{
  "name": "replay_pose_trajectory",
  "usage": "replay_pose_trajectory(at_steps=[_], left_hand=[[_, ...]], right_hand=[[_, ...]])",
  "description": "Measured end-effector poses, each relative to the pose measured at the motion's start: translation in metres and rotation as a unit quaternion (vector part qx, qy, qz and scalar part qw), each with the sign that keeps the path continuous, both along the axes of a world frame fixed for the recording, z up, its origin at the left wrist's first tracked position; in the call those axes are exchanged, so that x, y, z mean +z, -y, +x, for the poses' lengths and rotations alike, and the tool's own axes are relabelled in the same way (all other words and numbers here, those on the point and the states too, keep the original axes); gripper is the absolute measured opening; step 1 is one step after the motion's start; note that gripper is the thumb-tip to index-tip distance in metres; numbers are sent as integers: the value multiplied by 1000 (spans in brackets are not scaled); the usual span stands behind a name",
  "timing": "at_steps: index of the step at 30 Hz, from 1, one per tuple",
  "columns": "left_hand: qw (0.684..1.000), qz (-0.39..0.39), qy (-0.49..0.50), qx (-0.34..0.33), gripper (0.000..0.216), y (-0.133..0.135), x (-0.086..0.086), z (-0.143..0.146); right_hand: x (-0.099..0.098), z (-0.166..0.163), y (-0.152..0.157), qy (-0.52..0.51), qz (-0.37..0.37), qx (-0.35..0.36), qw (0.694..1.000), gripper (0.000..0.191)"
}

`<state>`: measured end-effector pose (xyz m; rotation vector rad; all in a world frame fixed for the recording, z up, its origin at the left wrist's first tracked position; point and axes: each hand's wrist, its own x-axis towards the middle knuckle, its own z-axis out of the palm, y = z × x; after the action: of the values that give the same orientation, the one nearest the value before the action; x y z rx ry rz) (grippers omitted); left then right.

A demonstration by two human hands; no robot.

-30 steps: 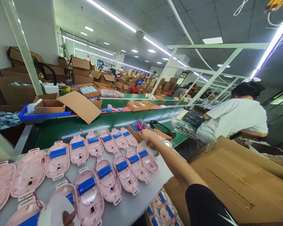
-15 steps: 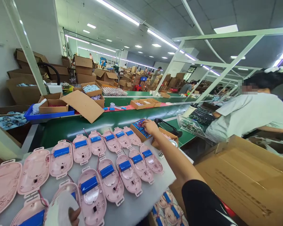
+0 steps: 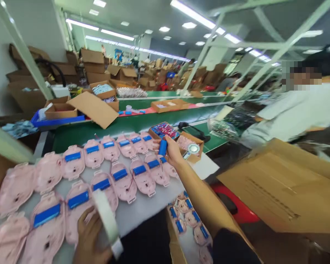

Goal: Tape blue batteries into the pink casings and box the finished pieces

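Note:
My right hand [image 3: 172, 151] is closed round a blue battery pack [image 3: 162, 146], lifted just in front of a small cardboard box of blue battery packs [image 3: 165, 130]. My left hand [image 3: 89, 234] grips a white roll of tape [image 3: 106, 216] at the near edge of the table. Several pink plastic shells [image 3: 121, 181], most with a blue battery fitted, lie in rows on the grey sheet [image 3: 143, 209] between my hands.
A green conveyor belt [image 3: 132, 126] runs behind the sheet, with open cardboard boxes [image 3: 60, 110] and a blue tray [image 3: 56, 121] on it. A person in a white shirt [image 3: 294, 110] sits at the right. A large cardboard carton [image 3: 288, 187] stands at my right, more shells [image 3: 187, 220] below.
My right hand has lifted out of the battery box towards me with one blue battery pack. My left hand has come up into view with the tape roll. The view has tilted down.

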<state>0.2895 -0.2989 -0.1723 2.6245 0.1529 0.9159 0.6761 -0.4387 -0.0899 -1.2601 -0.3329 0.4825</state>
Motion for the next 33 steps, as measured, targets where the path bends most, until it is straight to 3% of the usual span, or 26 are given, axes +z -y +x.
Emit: replay_pose_trajectory(at_steps=[3,6,9,12,16,20,22,25,29,31,33], left_hand=[[999,-26,-26,18,43,18,2,-10],[997,-31,-60,29,40,25,14,-10],[995,1,-93,37,35,25,25,-10],[992,52,-108,43,32,22,31,-11],[985,118,-127,26,35,18,34,-10],[980,146,-137,16,36,20,33,-10],[978,149,-143,17,35,22,32,-11],[975,154,-157,22,36,23,30,-11],[980,149,-123,55,32,23,32,-7],[982,145,-93,74,30,28,33,-6],[988,118,-81,58,27,38,29,-7]], right_hand=[[-37,-77,6,-149,-17,100,984,49],[-51,-130,23,-215,2,192,958,52],[-46,-154,43,-124,18,266,956,68],[-32,-164,58,42,-40,289,956,74],[-16,-176,66,203,-112,261,937,75],[-18,-185,63,269,-130,243,923,69],[-28,-190,59,238,-135,242,931,71],[-52,-210,50,107,-105,218,964,75],[-87,-253,36,-75,8,42,996,78],[-91,-263,33,-114,47,-25,992,81],[-81,-250,34,-120,70,-35,990,78]])
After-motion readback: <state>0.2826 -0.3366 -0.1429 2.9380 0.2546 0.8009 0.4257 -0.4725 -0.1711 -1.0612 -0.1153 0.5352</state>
